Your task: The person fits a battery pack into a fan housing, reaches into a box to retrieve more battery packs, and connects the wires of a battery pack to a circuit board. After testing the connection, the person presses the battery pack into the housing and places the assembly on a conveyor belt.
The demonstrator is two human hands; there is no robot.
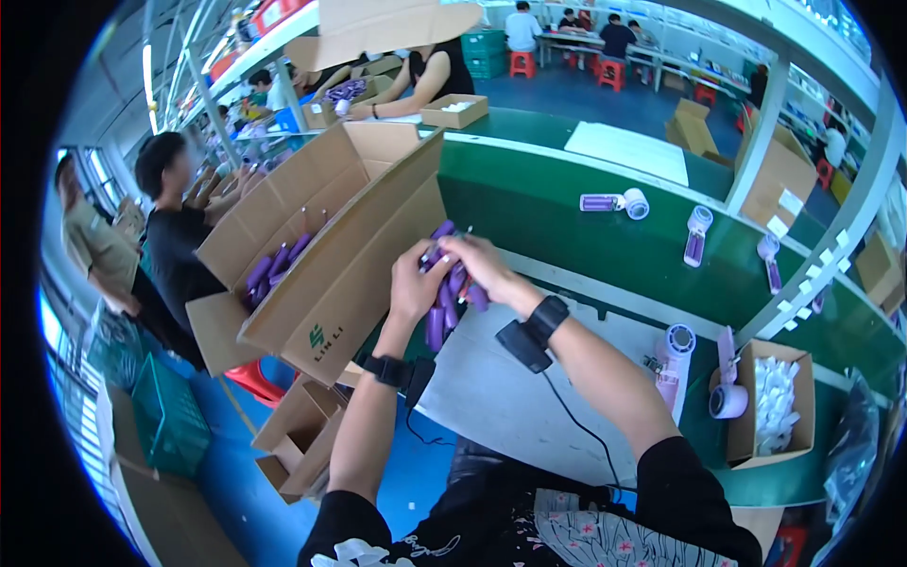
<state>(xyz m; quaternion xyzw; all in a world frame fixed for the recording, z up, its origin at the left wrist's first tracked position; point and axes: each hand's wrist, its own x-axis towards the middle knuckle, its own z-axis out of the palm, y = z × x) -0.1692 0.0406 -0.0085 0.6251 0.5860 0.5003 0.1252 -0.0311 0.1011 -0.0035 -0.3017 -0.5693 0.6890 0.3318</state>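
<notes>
The left hand and the right hand are closed together on a cluster of purple, smooth, cylindrical pieces that hangs below the fingers; which hand bears the load cannot be told. Just left of the left hand stands an open brown cardboard box, similar purple pieces inside. A pale grey flat mat lies below the right hand. Well right of it stands a lilac round-headed handheld fan. The step in hand is judged to be two-handed sorting; the next move appears to call for parting single pieces without dropping others.
</notes>
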